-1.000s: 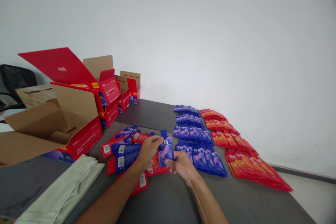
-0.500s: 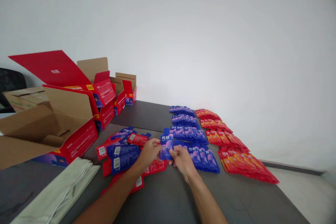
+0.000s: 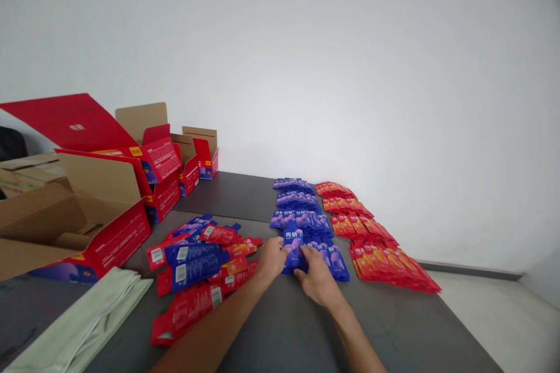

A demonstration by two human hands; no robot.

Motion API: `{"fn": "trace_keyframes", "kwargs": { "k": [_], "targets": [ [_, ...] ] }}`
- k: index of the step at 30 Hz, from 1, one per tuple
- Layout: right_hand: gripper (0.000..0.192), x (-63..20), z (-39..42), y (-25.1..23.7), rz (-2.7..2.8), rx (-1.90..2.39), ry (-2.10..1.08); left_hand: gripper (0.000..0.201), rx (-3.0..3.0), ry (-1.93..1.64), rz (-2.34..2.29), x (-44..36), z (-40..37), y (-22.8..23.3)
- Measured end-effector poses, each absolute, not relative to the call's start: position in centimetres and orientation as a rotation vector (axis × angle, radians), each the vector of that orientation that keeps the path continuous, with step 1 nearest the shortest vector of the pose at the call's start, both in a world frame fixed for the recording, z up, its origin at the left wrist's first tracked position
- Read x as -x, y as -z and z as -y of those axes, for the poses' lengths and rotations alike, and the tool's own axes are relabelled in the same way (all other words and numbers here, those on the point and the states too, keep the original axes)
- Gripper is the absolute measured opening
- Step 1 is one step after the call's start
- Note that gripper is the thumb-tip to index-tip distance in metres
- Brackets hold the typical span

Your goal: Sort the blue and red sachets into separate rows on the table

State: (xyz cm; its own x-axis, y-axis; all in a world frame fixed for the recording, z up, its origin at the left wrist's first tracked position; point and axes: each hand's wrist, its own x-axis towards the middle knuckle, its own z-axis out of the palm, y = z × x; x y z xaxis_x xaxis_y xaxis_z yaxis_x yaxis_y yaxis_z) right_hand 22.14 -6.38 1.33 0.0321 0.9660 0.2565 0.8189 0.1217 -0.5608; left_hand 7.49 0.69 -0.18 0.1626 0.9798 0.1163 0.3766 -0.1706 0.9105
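Note:
Between my hands is a blue pouch [image 3: 293, 245] with white lettering, at the left end of the nearest row of blue pouches [image 3: 336, 262]. My left hand [image 3: 273, 256] closes on its left edge. On its lower right side, my right hand [image 3: 314, 271] grips it with thumb and fingers. To the left lies a loose pile of blue pouches [image 3: 196, 271] and red pouches [image 3: 192, 309], several with barcodes showing. Overlapping rows of red-orange pouches [image 3: 389, 265] stretch along the right side.
Open red cartons [image 3: 120, 239] with brown insides stand along the left. A folded pale green cloth [image 3: 83, 326] lies at the front left of the dark table [image 3: 271, 332]. More blue rows [image 3: 301, 220] reach back toward the white wall [image 3: 306, 70].
Both hands have carried the blue pouch from beside the pile onto the left end of the nearest blue row. The view has shifted slightly to the right.

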Motion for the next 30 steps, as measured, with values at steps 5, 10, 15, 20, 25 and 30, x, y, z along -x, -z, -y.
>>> {"fn": "trace_keyframes", "kwargs": {
  "k": [5, 10, 15, 20, 25, 30],
  "targets": [
    [0.047, -22.7, 6.5, -0.4, 1.941, 1.825, -0.153, 0.031, -1.852, -0.953, -1.412, -8.8, -0.2, 0.9],
    [0.042, -22.8, 6.3, 0.3, 1.995, 1.947, -0.024, 0.034, -2.115, -0.745, -1.454, -9.4, 0.7, 0.7],
    [0.040, -22.6, 7.2, -0.5, 1.999, 2.008, 0.015, 0.036, -2.231, -0.617, -1.524, -9.6, 1.6, -0.3],
    [0.039, -22.2, 8.1, -1.1, 1.964, 2.025, 0.104, 0.035, -2.439, -0.629, -1.609, -9.4, 2.6, -0.5],
    [0.042, -21.9, 8.3, -0.9, 1.977, 2.007, 0.154, 0.037, -2.515, -0.627, -1.629, -9.1, 3.0, -0.2],
    [0.041, -21.3, 8.5, -1.6, 1.973, 1.993, 0.161, 0.046, -2.490, -0.625, -1.662, -8.4, 3.2, -0.6]
  ]
}}
